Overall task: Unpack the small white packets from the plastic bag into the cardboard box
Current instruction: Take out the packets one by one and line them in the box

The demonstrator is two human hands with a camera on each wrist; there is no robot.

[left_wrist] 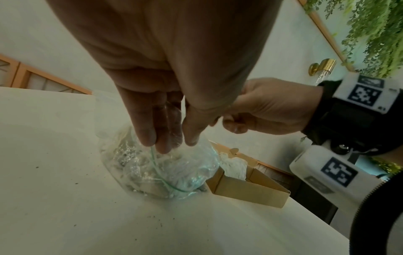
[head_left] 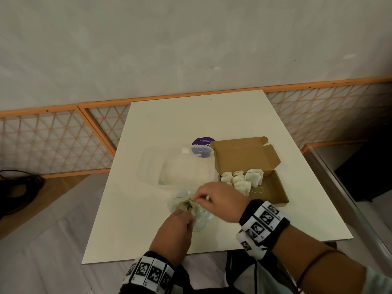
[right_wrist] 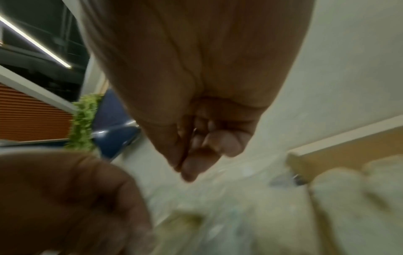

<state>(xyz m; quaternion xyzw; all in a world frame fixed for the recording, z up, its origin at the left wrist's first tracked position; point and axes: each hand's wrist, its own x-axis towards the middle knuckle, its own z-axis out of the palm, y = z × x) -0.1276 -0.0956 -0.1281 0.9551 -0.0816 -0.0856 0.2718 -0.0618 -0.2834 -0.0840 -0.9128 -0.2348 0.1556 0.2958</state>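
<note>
The clear plastic bag lies crumpled on the white table, with small white packets bunched inside. My left hand pinches the bag's plastic from above. Just right of it, over the bag, my right hand has thumb and fingers pinched together on a small white piece; I cannot tell whether a packet hangs from it. The open cardboard box stands to the right and holds several white packets.
A clear plastic tub sits behind the bag, left of the box. A round purple sticker lies behind it. The near table edge runs just below my hands. Dark crumbs dot the tabletop.
</note>
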